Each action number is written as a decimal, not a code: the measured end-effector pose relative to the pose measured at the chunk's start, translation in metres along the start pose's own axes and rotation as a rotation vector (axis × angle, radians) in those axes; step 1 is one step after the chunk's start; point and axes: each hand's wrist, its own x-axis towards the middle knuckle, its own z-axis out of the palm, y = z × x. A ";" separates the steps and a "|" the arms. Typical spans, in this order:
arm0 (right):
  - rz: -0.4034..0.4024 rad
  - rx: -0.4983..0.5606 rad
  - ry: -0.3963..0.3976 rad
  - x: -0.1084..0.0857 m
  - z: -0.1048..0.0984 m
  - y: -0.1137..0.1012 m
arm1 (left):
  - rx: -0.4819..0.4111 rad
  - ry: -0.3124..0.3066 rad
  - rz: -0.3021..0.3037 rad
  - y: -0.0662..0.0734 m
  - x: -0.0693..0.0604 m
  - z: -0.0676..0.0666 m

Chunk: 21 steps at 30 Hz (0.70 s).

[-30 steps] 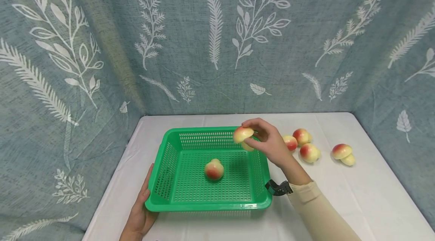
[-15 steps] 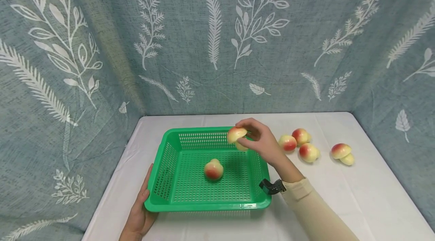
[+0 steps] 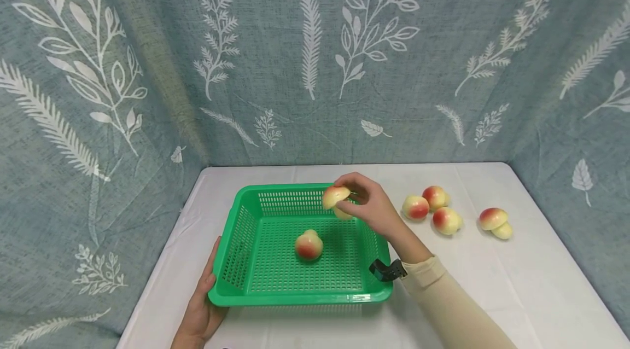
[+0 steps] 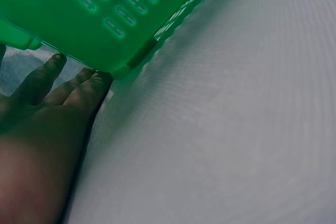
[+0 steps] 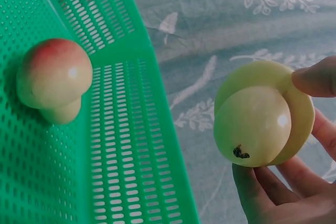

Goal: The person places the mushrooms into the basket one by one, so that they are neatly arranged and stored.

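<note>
My right hand (image 3: 366, 201) pinches a red-and-yellow mushroom (image 3: 335, 197) between thumb and fingers, above the back right part of a green plastic basket (image 3: 300, 300). From the right wrist view, the stem end of the held mushroom (image 5: 252, 124) faces the camera and has a small dark tip. Another mushroom (image 3: 309, 245) lies on the basket floor near its middle. At the basket's front left corner, my left hand (image 3: 199, 308) rests along the outside wall; the left wrist view has its extended fingers (image 4: 86, 85) touching the green plastic.
Several more mushrooms lie on the white table right of the basket: a close group of three, including a mushroom (image 3: 447, 221), and a separate mushroom (image 3: 494, 222) farther right. A patterned blue-green curtain (image 3: 315, 64) hangs behind and at both sides.
My right hand has moved left over the basket with its mushroom, uncovering more of a mushroom on the table. My left hand and the basket have stayed in place.
</note>
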 end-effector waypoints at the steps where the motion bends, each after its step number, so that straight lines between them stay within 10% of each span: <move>1: -0.003 0.000 -0.004 0.000 0.001 0.000 | 0.001 0.003 -0.002 0.000 0.000 0.000; 21: 0.033 -0.067 -0.054 0.001 0.011 0.015 | 0.002 0.041 -0.029 0.001 -0.003 0.002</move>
